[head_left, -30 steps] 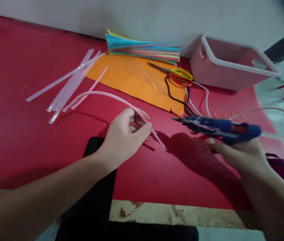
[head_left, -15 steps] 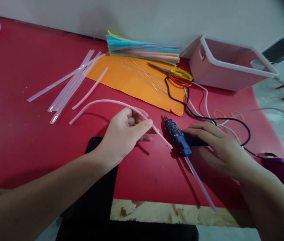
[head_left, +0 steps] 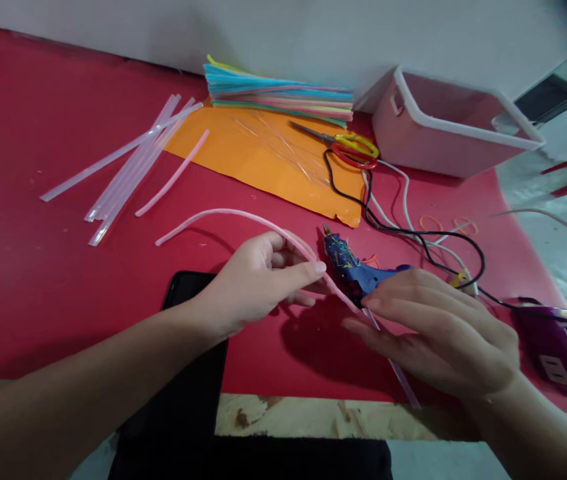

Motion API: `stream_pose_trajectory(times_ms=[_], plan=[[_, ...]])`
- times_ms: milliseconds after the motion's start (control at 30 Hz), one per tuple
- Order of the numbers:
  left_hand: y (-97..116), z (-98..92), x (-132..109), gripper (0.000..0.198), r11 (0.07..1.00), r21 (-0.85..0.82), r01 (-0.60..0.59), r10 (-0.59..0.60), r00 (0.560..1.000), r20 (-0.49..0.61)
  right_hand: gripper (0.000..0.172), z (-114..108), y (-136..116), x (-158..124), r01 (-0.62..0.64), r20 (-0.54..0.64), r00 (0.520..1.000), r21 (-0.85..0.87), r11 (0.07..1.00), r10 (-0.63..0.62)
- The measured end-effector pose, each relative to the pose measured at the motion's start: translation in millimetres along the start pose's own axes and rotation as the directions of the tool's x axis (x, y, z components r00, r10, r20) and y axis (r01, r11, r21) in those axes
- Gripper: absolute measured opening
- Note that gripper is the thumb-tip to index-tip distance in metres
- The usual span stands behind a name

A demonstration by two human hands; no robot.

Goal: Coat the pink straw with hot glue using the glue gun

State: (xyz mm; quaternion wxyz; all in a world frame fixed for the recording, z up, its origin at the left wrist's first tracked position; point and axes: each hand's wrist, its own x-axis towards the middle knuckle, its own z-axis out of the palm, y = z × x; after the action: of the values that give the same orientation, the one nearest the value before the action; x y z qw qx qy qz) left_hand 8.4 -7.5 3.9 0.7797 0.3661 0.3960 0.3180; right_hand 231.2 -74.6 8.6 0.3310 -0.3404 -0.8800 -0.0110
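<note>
My left hand (head_left: 258,283) pinches a long curved pink straw (head_left: 223,217) above the red table cover (head_left: 38,280). The straw arcs from the left and ends near my right fingertips. My right hand (head_left: 438,330) hovers with fingers stretched out, just in front of the blue glue gun (head_left: 351,267), which lies on the table with a clear glue stick (head_left: 398,373) sticking out of its back. The right fingertips are close to the straw's end; whether they touch it I cannot tell.
Loose clear glue sticks (head_left: 123,167) lie at left. An orange sheet (head_left: 263,160), a bundle of coloured straws (head_left: 278,93), scissors (head_left: 348,143) and a pink bin (head_left: 448,127) stand at the back. Cables (head_left: 413,233) run to a purple power strip (head_left: 553,340). A black phone (head_left: 183,373) lies under my left forearm.
My right hand set the glue gun down on the table, let go of it and moved toward the straw's end. My left hand shifted slightly right with the straw.
</note>
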Motion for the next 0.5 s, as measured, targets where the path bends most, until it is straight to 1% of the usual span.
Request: stream_pose_trajectory(times_ms=[67,233,400,500], plan=[[0.1,0.5,0.4,0.021,1.0,-0.013,0.009,-0.009,1.0,0.021,0.029,1.8,0.2,-0.8,0.017,-0.029,0.999,0.011,1.0,-0.016],[-0.1,-1.9,2.0,0.016,1.0,-0.019,0.003,-0.003,0.999,0.038,0.017,1.0,1.1,-0.4,-0.05,-0.003,0.999,-0.057,0.997,0.05],[-1.1,-4.9,2.1,0.014,0.999,-0.018,0.03,-0.029,0.998,0.053,0.015,-1.0,-2.5,5.5,-0.191,-0.011,0.982,-0.081,0.978,0.19],[-0.7,-5.7,2.5,0.018,0.999,-0.027,0.03,-0.029,0.999,0.018,0.016,-0.8,-3.3,5.7,-0.255,-0.02,0.967,-0.09,0.963,0.255]])
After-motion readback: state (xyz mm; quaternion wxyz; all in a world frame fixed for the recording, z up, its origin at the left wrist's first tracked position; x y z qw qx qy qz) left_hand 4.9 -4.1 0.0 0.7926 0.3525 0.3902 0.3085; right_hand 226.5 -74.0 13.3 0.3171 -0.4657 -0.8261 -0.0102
